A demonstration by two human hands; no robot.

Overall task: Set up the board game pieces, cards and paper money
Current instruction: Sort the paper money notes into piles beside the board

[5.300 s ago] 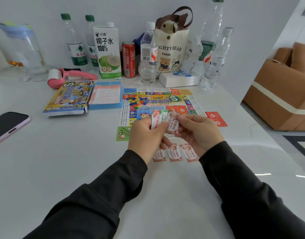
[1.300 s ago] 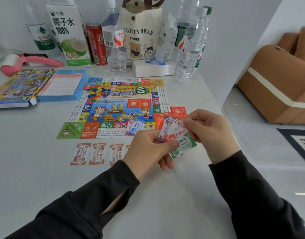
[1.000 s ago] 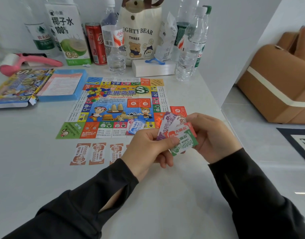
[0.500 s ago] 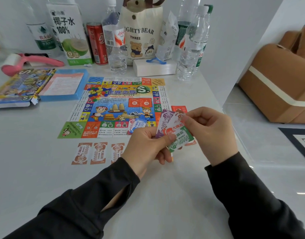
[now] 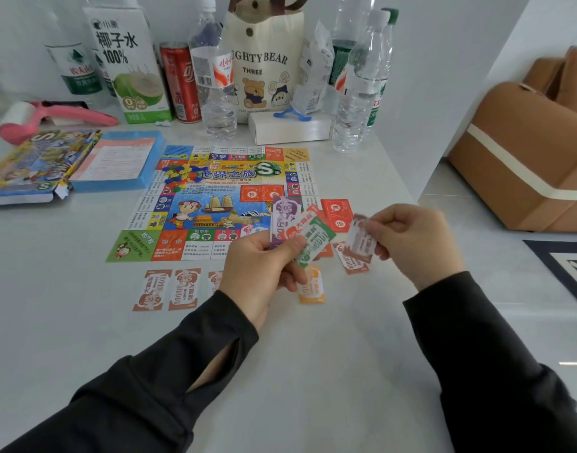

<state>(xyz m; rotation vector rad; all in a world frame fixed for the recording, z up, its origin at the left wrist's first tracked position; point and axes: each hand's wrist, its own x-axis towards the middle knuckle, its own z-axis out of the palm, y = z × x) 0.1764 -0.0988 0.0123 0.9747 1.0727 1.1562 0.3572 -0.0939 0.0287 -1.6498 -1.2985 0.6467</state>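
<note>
Fanned notes (image 5: 299, 231) left hand (image 5: 258, 270), single note (image 5: 362, 242) right hand (image 5: 415, 244)

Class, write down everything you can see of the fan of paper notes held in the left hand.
The fan of paper notes is a spread of thin printed slips: purple at the back left, red-orange in the middle, green in front. They overlap, tilted roughly upright above the table. The left hand pinches their lower ends. The right hand holds a separate note, apart from the fan.
</note>
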